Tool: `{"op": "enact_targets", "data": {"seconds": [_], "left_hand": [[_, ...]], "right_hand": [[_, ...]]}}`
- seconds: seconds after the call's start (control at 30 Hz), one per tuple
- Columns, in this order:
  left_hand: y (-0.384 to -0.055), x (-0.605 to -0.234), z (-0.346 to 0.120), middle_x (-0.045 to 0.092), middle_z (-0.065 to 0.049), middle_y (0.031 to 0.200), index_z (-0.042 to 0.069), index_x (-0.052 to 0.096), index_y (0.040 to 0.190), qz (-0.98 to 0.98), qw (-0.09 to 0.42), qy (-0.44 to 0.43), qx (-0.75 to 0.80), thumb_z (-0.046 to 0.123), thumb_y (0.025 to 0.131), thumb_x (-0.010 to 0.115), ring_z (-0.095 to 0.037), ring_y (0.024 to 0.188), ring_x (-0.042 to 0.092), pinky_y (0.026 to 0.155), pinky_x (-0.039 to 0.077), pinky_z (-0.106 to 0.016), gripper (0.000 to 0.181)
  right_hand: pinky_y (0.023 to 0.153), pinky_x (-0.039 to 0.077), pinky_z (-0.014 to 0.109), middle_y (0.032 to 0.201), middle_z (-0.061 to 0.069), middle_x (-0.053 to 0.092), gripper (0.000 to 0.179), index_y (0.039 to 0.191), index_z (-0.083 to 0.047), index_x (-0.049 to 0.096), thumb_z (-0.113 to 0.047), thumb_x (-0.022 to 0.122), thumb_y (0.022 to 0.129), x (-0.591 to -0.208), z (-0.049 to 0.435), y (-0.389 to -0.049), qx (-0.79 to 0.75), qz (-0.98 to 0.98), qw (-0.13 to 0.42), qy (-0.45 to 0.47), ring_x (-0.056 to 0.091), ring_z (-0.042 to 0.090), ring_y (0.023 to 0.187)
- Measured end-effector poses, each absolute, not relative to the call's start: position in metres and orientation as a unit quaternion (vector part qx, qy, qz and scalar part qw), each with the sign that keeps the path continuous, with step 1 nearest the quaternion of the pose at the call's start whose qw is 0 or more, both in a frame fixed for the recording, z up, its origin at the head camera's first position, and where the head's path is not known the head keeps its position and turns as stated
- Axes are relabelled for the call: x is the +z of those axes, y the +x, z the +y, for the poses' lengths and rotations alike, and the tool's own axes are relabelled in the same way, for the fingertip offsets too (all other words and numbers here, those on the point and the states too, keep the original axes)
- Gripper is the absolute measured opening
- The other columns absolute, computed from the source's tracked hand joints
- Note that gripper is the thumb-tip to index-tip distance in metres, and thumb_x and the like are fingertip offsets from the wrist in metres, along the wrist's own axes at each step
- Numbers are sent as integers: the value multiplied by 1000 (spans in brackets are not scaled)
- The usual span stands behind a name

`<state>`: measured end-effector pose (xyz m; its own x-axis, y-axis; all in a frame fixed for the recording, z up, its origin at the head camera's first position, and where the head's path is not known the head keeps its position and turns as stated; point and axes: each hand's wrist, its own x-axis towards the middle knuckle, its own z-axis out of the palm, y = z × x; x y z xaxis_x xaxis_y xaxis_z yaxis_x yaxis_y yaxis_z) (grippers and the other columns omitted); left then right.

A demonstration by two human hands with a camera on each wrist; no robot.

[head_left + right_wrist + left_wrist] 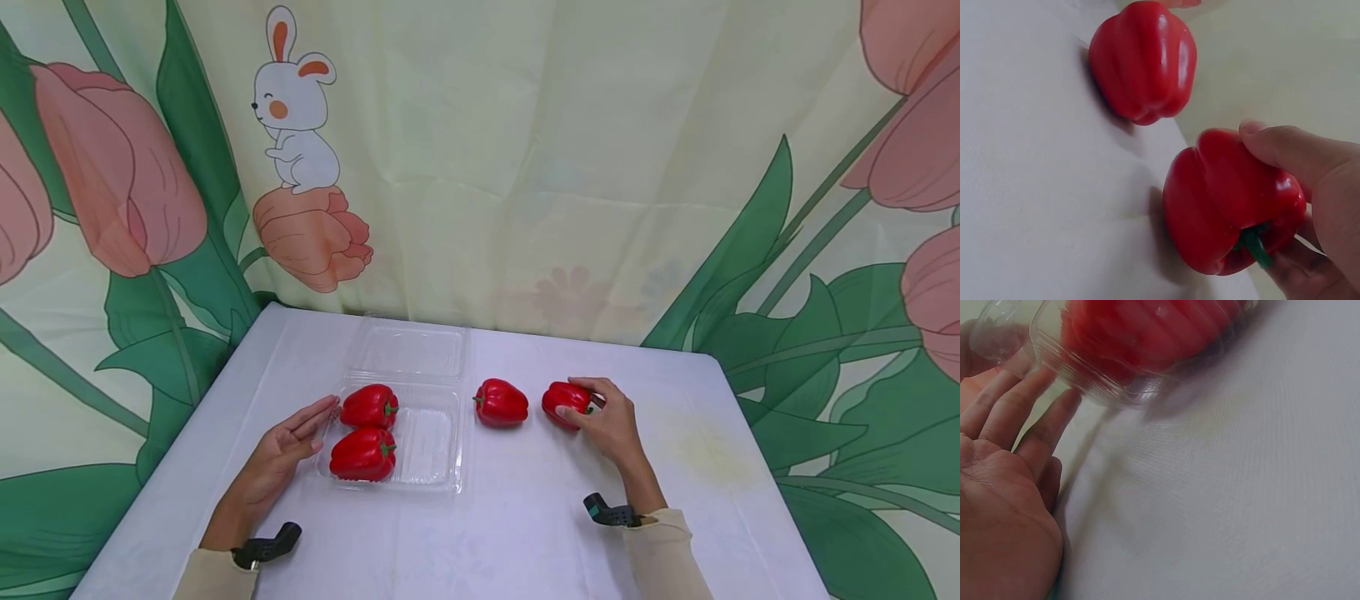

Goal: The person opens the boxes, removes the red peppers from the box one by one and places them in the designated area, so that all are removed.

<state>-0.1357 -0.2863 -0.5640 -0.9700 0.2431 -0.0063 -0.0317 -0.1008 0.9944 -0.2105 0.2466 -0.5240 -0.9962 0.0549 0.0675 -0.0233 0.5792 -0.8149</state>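
Note:
A clear plastic clamshell box point(426, 482) lies with its lid point(408, 350) folded back. In its left half sit two red bell peppers, one point(367, 406) behind the other point(363, 455), stems to the right. My left hand point(279, 460) is beside the box's left wall, fingers extended, fingertips right at the plastic in the left wrist view. Right of the box, my right hand point(609, 421) grips a red bell pepper point(1229, 194) between thumb and fingers, its green stem toward the palm. Another red bell pepper point(501, 403) lies on the table between that one and the box.
A white cloth covers the table point(525, 533). Behind its far edge hangs a curtain point(600, 167) printed with tulips and a rabbit. Each wrist wears a black camera strap, the left point(266, 546) and the right point(611, 510).

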Motion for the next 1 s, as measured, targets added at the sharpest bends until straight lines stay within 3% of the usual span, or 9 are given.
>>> {"op": "enact_targets", "data": {"seconds": [0.63, 1.0], "left_hand": [[-134, -562, -285, 49, 12, 165, 3, 28, 167, 657, 90, 89, 743, -3, 106, 54, 8, 142, 52, 111, 49, -20, 67], [-135, -563, -285, 48, 12, 166, 6, 28, 168, 665, 91, 74, 737, -2, 106, 56, 9, 141, 52, 110, 50, -20, 68]], "right_hand": [[111, 54, 55, 157, 14, 53, 69, 147, -17, 63, -22, 91, 85, -526, 250, -214, 454, -891, 19, -11, 48, 38, 148], [112, 52, 61, 155, 13, 55, 67, 146, -19, 63, -23, 90, 86, -511, 245, -212, 439, -896, 66, 11, 47, 37, 149]]}}
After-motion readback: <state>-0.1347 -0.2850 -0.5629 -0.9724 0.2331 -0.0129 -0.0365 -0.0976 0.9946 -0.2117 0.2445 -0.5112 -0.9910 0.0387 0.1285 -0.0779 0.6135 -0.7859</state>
